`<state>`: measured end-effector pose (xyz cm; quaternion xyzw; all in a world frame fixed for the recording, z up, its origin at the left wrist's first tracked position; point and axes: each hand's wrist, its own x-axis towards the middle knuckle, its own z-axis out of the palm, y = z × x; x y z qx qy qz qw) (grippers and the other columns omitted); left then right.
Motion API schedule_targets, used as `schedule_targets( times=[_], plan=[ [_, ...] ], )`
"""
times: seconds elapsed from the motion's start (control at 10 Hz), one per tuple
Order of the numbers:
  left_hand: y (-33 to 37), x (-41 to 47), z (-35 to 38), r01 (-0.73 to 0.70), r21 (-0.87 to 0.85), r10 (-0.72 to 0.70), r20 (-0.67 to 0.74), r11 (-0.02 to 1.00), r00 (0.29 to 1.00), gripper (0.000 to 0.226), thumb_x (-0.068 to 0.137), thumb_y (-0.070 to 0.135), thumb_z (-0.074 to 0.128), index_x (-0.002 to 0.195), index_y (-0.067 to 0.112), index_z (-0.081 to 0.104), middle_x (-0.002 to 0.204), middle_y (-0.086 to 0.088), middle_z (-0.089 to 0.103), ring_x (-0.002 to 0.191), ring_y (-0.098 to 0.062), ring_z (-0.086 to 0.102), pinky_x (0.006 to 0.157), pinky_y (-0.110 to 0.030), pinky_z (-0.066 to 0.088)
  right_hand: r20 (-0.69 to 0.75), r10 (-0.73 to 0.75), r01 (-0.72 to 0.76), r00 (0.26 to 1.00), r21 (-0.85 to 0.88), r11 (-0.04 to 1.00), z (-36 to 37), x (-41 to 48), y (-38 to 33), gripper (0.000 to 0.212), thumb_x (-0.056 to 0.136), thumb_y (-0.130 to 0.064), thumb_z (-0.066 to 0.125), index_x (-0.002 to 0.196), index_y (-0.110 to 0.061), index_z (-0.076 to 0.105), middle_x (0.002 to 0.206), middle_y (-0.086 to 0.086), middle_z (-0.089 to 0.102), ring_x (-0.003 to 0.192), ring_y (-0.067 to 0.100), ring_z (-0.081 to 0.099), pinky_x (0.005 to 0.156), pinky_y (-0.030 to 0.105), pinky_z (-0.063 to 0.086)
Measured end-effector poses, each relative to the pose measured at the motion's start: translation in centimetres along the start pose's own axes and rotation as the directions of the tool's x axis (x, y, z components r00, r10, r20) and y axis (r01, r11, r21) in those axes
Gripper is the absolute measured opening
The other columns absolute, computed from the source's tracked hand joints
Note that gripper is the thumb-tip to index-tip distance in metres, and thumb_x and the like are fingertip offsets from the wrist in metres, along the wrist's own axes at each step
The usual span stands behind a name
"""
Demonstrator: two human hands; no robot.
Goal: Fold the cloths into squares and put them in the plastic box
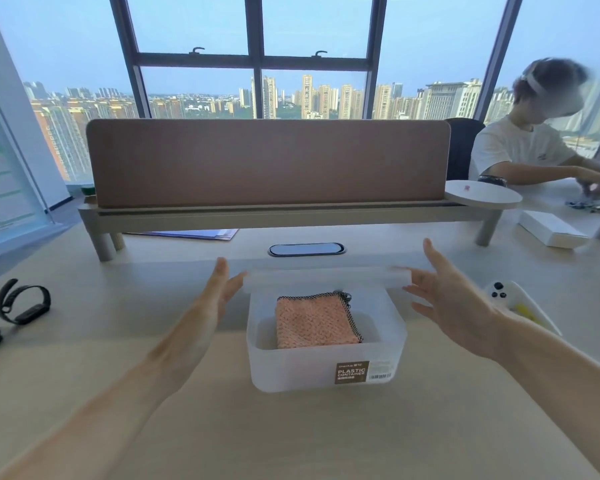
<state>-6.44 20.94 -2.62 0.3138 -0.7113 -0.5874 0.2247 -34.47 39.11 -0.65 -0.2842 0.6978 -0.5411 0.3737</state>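
A translucent plastic box [291,368] with a brown "PLASTIC CONTAINER" label stands on the desk in front of me. Inside it lies a pink cloth [314,322] with a black mesh edge, folded into a square. A frosted lid [326,278] hovers over the box's far rim and looks slightly blurred. My left hand [215,299] touches the lid's left end with straight fingers. My right hand [454,299] touches its right end, fingers spread and thumb up. The lid sits between my two hands.
A black wristband [21,303] lies at the left, and a white tray [520,303] with small items at the right. Behind the box are an oval cable port [306,249] and a brown desk divider [267,164]. A person [520,147] works at the far right.
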Motion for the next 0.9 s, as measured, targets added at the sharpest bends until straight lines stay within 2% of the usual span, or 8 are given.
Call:
schedule_targets(
  times=[0.1,0.2,0.3,0.4,0.5,0.7,0.8,0.9],
  plan=[
    [-0.2,-0.8,0.6,-0.024,0.076,0.023,0.011,0.997,1.000,0.067,0.077,0.093,0.032,0.117,0.055,0.069,0.140,0.037,0.054,0.138,0.013,0.038,0.124,-0.035,0.018,-0.018,-0.026,0.024,0.999,-0.084,0.996,0.6,-1.3,1.6,0.071,0.076,-0.077,0.046,0.122,-0.028,0.068,0.141,-0.014,0.058,0.133,0.006,0.046,0.123,0.038,0.023],
    [0.4,-1.6,1.5,-0.023,0.069,0.024,-0.007,0.997,1.000,0.030,0.096,0.060,0.047,0.099,0.052,0.076,0.119,0.036,0.067,0.119,0.013,0.058,0.111,-0.027,0.035,0.014,-0.059,0.060,0.998,-0.030,0.998,1.3,-2.0,2.3,0.036,0.084,-0.064,0.050,0.093,-0.036,0.071,0.097,-0.037,0.071,0.109,-0.010,0.053,0.113,0.029,0.028],
    [0.6,-2.0,2.2,-0.016,0.030,0.016,-0.005,0.999,1.000,0.027,0.105,0.034,0.049,0.104,0.035,0.076,0.109,0.028,0.074,0.102,0.017,0.064,0.095,-0.020,0.041,0.018,-0.066,0.066,0.998,0.001,0.998,1.4,-2.0,2.8,0.037,0.084,-0.061,0.059,0.106,-0.034,0.071,0.104,-0.033,0.072,0.114,-0.007,0.056,0.113,0.029,0.028],
    [-0.1,-1.9,3.0,0.020,0.023,-0.020,-0.030,1.000,0.999,0.026,0.105,0.028,0.051,0.113,0.031,0.076,0.111,0.020,0.076,0.100,0.009,0.068,0.092,-0.022,0.045,-0.011,-0.060,0.060,0.998,-0.005,0.998,2.4,-2.1,3.6,0.038,0.089,-0.051,0.069,0.122,-0.033,0.066,0.123,-0.019,0.070,0.117,0.002,0.061,0.112,0.032,0.035],
    [-1.4,-1.9,3.8,0.064,-0.046,-0.068,-0.096,0.997,0.993,0.025,0.104,0.026,0.052,0.108,0.032,0.076,0.109,0.016,0.078,0.099,-0.002,0.073,0.093,-0.029,0.052,-0.032,-0.088,0.088,0.996,0.008,0.996,3.6,-2.3,5.0,0.038,0.095,-0.030,0.067,0.133,-0.033,0.061,0.119,-0.011,0.075,0.112,0.012,0.069,0.106,0.039,0.047],
    [-2.7,-1.7,5.1,-0.014,-0.092,-0.004,-0.193,0.996,0.981,0.041,0.103,0.023,0.052,0.085,0.050,0.079,0.099,0.020,0.078,0.091,0.000,0.073,0.094,-0.034,0.052,-0.110,-0.126,0.140,0.986,0.126,0.982,4.7,-2.0,6.2,0.038,0.097,-0.022,0.065,0.133,-0.033,0.060,0.116,-0.007,0.076,0.106,0.016,0.072,0.090,0.034,0.053],
    [-2.1,-1.7,5.3,0.027,-0.122,-0.055,-0.230,0.992,0.972,0.044,0.103,0.022,0.053,0.078,0.049,0.079,0.091,0.022,0.078,0.083,0.002,0.072,0.090,-0.032,0.053,-0.127,-0.102,0.119,0.987,0.136,0.984,5.0,-1.6,6.0,0.037,0.096,-0.022,0.066,0.131,-0.034,0.061,0.113,-0.007,0.077,0.104,0.017,0.072,0.086,0.034,0.052],
    [-1.8,-2.0,5.2,0.060,-0.154,-0.089,-0.188,0.986,0.978,0.027,0.102,0.020,0.054,0.095,0.031,0.078,0.100,0.015,0.079,0.092,-0.003,0.073,0.090,-0.032,0.052,-0.153,-0.081,0.107,0.985,0.170,0.980,5.2,-2.2,6.0,0.043,0.096,-0.026,0.066,0.137,-0.036,0.057,0.120,-0.008,0.074,0.109,0.017,0.069,0.090,0.034,0.051]
  ],
)
